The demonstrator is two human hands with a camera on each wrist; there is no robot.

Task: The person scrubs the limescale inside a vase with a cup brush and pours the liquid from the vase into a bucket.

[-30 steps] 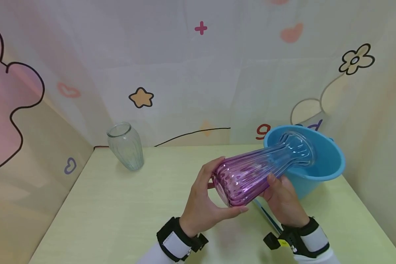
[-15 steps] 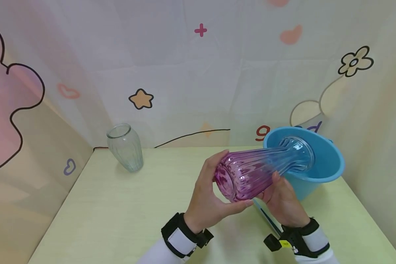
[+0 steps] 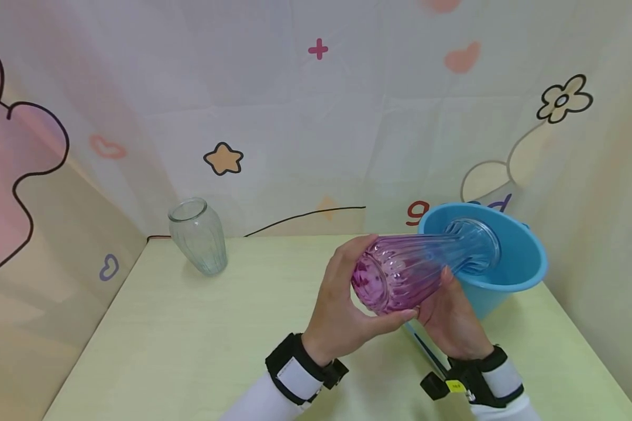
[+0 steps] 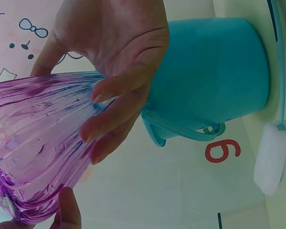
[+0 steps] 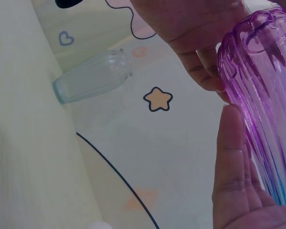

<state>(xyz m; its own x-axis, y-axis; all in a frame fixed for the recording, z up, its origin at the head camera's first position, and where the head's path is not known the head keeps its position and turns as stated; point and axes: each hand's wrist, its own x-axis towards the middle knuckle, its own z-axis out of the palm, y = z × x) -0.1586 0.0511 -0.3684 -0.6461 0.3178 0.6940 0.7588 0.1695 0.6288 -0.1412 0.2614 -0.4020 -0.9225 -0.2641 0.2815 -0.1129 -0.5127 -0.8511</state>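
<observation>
A ribbed glass vase (image 3: pixel 400 272), purple at its base and fading to blue at its flared mouth, is held on its side. Its mouth overlaps the opening of a light blue bucket (image 3: pixel 529 251) in the head view. My left hand (image 3: pixel 342 313) grips the base, fingers over the top and thumb below. Nearer the neck, my right hand (image 3: pixel 455 318) grips the vase, with its thumb along the near side. In the left wrist view, the right fingers (image 4: pixel 119 105) curl against the glass. The left thumb (image 4: pixel 68 210) presses the base there.
A clear glass vase (image 3: pixel 200 240) stands upright at the back left of the table (image 3: pixel 179 345). Beneath my right hand lies a thin blue handle (image 3: pixel 426 348); the left wrist view shows a white head (image 4: pixel 270 160) on it. A printed curtain (image 3: pixel 274 117) hangs behind.
My left hand has moved right and slightly up with the vase's base, so the vase lies more level across the view and shows more of its bottom. My right hand has barely moved.
</observation>
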